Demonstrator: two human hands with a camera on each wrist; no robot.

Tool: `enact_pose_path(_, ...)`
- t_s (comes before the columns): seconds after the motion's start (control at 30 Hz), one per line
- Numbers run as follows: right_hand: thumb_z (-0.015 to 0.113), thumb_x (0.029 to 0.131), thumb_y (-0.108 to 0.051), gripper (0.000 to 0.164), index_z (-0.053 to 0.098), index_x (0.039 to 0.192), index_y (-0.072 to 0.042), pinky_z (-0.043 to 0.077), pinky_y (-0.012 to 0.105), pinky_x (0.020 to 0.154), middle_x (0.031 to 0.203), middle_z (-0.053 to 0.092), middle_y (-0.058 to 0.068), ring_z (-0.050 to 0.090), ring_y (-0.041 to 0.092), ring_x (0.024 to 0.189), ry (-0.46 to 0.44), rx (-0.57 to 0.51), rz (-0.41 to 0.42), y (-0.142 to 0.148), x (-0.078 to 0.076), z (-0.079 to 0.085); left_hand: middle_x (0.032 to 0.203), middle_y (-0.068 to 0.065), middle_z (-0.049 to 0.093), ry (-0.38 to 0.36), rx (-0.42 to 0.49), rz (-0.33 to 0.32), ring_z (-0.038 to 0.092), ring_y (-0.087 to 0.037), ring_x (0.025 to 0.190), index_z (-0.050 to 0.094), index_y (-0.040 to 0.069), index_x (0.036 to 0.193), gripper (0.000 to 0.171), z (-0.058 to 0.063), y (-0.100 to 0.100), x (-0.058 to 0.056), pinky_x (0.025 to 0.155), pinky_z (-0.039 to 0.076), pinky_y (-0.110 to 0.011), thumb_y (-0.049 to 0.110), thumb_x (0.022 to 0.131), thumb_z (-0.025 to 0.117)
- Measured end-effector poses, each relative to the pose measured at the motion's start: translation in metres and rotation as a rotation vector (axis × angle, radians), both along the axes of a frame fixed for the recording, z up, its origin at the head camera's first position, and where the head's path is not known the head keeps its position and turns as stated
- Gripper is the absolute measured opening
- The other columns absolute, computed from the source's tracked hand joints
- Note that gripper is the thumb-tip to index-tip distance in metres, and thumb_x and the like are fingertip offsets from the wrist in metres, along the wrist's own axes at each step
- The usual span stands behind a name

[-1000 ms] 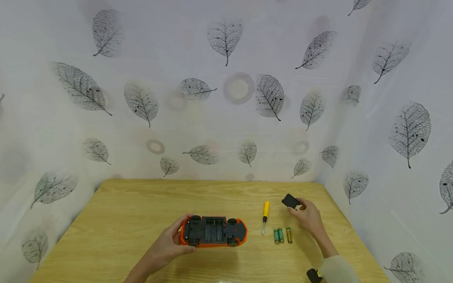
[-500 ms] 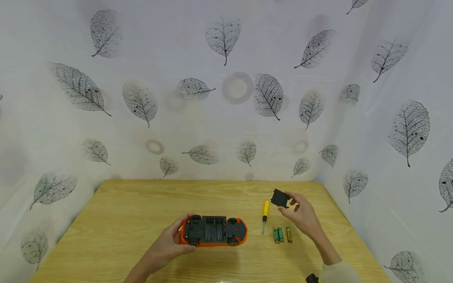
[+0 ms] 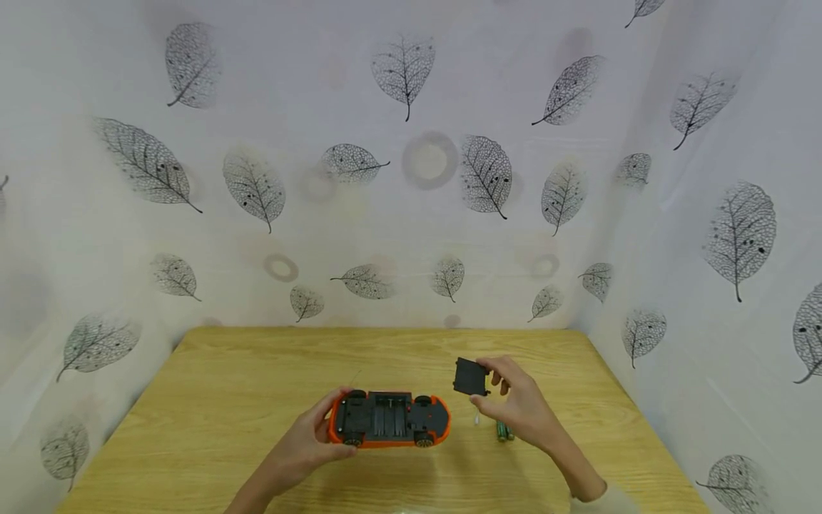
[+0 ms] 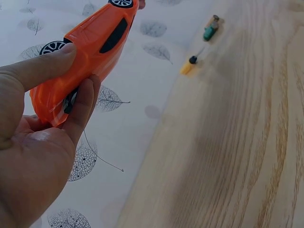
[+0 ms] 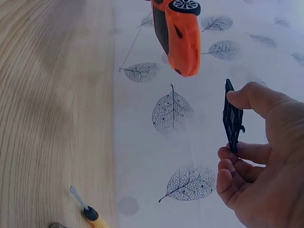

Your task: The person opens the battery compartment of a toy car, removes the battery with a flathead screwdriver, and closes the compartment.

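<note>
An orange toy car (image 3: pixel 389 420) is turned underside up above the table, its battery compartment (image 3: pixel 389 417) uncovered and without batteries. My left hand (image 3: pixel 307 442) grips the car's left end between thumb and fingers; in the left wrist view the thumb lies across the orange body (image 4: pixel 90 52). My right hand (image 3: pixel 520 403) pinches a flat black battery cover (image 3: pixel 470 377) by its edges, a short way right of the car. From the side in the right wrist view, the cover (image 5: pixel 232 116) stands between thumb and fingertips, with a small clip sticking out.
On the wooden table (image 3: pixel 212 400), a yellow-handled screwdriver (image 5: pixel 92 216) lies largely hidden behind the right hand and cover in the head view. Green batteries (image 3: pixel 504 430) lie beside it, partly covered by the hand. A leaf-patterned cloth (image 3: pixel 398 214) hangs behind and at both sides.
My right hand has carried the black battery cover leftward, toward the toy car, passing over the screwdriver and batteries. The left hand and car have stayed nearly still.
</note>
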State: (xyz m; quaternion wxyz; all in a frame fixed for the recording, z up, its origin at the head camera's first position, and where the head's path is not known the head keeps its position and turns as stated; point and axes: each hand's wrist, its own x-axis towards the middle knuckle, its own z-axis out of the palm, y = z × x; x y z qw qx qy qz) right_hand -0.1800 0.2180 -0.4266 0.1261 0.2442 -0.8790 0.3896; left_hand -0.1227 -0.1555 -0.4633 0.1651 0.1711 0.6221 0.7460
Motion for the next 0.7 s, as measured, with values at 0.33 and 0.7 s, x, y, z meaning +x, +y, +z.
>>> enact_pose_path(0.33,0.087,0.083,-0.014,0.053,0.066,0.131,-0.009,0.045,0.025,0.065,0.105,0.056,-0.006,0.046,0.011,0.083,0.03,0.04,0.127,-0.027,0.012,0.008,0.159,-0.041,0.018,0.008,-0.005,-0.002,0.062,-0.027,0.126,0.011,-0.006,0.162,0.099,0.0,0.001,0.0,0.094,0.059,-0.04,-0.004,0.088,0.078)
enact_pose_path(0.7,0.084,0.089,-0.03,0.054,0.065,0.135,-0.01,0.048,0.03,0.073,0.117,0.059,-0.005,0.05,0.017,0.093,-0.086,0.104,0.202,-0.053,0.023,0.019,0.158,-0.041,0.019,-0.004,-0.004,-0.014,0.061,-0.029,0.126,0.012,-0.005,0.162,0.098,0.0,0.003,-0.002,0.094,0.06,-0.041,-0.005,0.089,0.077)
